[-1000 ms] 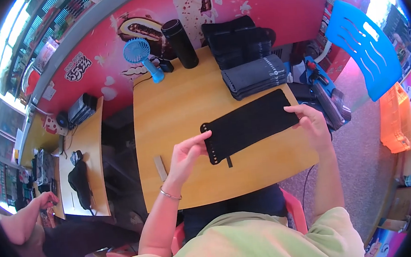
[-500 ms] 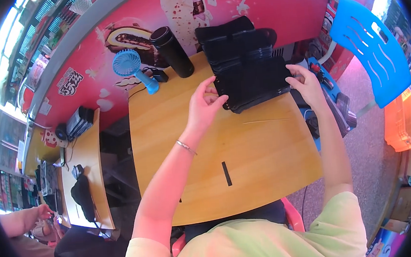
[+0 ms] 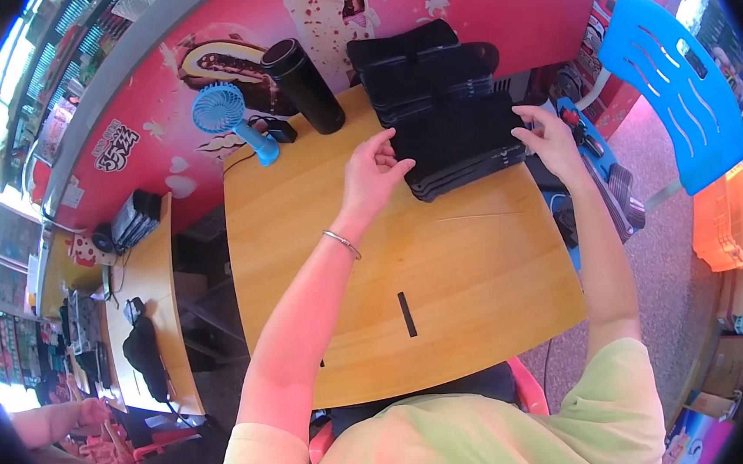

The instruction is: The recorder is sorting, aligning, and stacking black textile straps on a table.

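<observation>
A stack of flat black pieces, like thin pouches, lies at the far side of the table. My left hand rests against its left edge, thumb and fingers apart. Against the right edge is my right hand, likewise open, with thumb and index finger spread. Some fingertips are hidden by the stack's sides. Behind it, more black pieces lie in overlapping piles toward the wall. A thin black strip lies on the table nearer to me.
On the wooden table stand a blue handheld fan and a black bottle. A blue chair is at right, above an orange crate. Another person's arm shows at lower left, near a second table.
My left hand has moved slightly right, in against the stack's edge. The stack's front and left edges look more even. The whole view has shifted a little.
</observation>
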Demonstrator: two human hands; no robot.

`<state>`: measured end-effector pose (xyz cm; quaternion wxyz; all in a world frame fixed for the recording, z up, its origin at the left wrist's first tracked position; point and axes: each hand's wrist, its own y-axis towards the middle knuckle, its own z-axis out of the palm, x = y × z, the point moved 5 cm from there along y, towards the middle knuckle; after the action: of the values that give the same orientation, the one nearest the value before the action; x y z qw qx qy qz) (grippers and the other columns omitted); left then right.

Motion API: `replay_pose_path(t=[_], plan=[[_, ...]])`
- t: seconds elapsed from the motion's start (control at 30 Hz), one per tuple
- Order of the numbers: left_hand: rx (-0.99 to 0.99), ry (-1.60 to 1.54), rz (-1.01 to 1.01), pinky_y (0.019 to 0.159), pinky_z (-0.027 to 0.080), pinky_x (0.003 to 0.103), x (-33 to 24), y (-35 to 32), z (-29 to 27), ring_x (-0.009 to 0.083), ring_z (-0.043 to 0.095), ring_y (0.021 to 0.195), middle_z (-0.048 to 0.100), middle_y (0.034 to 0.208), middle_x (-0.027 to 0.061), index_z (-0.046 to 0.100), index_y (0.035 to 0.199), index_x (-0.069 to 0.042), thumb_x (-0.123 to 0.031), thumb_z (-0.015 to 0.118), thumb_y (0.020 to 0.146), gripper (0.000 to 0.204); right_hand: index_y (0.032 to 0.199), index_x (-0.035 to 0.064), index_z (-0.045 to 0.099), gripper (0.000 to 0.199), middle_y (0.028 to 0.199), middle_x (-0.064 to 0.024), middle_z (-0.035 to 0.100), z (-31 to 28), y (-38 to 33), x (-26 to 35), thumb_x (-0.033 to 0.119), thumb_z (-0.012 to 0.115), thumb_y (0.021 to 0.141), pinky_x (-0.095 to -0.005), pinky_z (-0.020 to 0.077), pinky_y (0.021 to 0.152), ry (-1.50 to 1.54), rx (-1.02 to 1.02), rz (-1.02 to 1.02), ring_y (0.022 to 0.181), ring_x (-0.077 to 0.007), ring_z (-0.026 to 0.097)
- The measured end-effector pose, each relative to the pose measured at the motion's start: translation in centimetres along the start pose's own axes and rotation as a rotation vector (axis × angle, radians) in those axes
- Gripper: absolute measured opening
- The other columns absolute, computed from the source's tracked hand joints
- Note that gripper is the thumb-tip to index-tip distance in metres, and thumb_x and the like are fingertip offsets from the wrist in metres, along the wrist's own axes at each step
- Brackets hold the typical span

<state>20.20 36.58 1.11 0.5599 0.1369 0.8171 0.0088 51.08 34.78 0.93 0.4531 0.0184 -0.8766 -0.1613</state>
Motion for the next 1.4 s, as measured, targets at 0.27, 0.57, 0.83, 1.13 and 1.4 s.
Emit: replay_pose_path(t=[0.27, 0.57, 0.83, 1.13, 1.4], plan=[[-0.009, 0.092, 0.006, 0.066, 0.048, 0.022, -0.01, 0.10, 0.40, 0.0080, 0.055, 0.073, 0.054, 0.088, 0.0022, 0.055, 0.123, 0.001, -0.008, 0.077, 0.073, 0.056, 0.115, 0.0089, 0.062, 0.039, 0.097, -0.0116, 0.063, 0.00, 0.18, 0.02, 0.016, 0.073, 0.078, -0.0299, 0.0507, 0.068, -0.111, -0.002, -0.039, 0.068, -0.0185, 0.062], [-0.022, 0.148, 0.009, 0.065, 0.048, 0.023, 0.25, 0.19, 0.61, 0.0077, 0.055, 0.070, 0.054, 0.087, 0.0033, 0.056, 0.122, 0.002, -0.009, 0.077, 0.072, 0.056, 0.113, 0.0086, 0.063, 0.037, 0.097, -0.0124, 0.063, 0.26, 0.02, 0.09, 0.017, 0.072, 0.079, -0.0314, 0.0503, 0.068, -0.128, -0.010, -0.059, 0.069, -0.0210, 0.062], [-0.034, 0.174, -0.017, 0.065, 0.048, 0.022, 0.21, 0.01, 0.81, 0.0075, 0.055, 0.070, 0.055, 0.087, 0.0035, 0.056, 0.123, 0.002, -0.010, 0.077, 0.073, 0.056, 0.113, 0.0086, 0.064, 0.035, 0.096, -0.0127, 0.063, 0.28, 0.09, 0.14, 0.018, 0.071, 0.079, -0.0324, 0.0500, 0.070, -0.141, -0.009, -0.066, 0.070, -0.0220, 0.062], [-0.023, 0.246, 0.007, 0.067, 0.049, 0.023, 0.43, 0.05, 0.95, 0.0087, 0.056, 0.069, 0.057, 0.088, 0.0058, 0.059, 0.119, 0.001, -0.013, 0.079, 0.072, 0.053, 0.113, 0.0076, 0.064, 0.036, 0.097, -0.0142, 0.062, 0.52, -0.14, -0.11, 0.020, 0.070, 0.080, -0.0337, 0.0498, 0.070, -0.211, 0.010, -0.040, 0.070, -0.0238, 0.062], [-0.021, 0.418, 0.093, 0.073, 0.050, 0.028, 0.08, 0.04, 0.87, 0.0167, 0.057, 0.083, 0.057, 0.097, 0.0105, 0.062, 0.116, 0.000, -0.026, 0.081, 0.070, 0.056, 0.113, 0.0082, 0.064, 0.037, 0.099, -0.0127, 0.061, 0.72, -0.39, 0.67, 0.023, 0.070, 0.080, -0.0351, 0.0491, 0.070, -0.281, 0.010, -0.029, 0.073, -0.0247, 0.061]])
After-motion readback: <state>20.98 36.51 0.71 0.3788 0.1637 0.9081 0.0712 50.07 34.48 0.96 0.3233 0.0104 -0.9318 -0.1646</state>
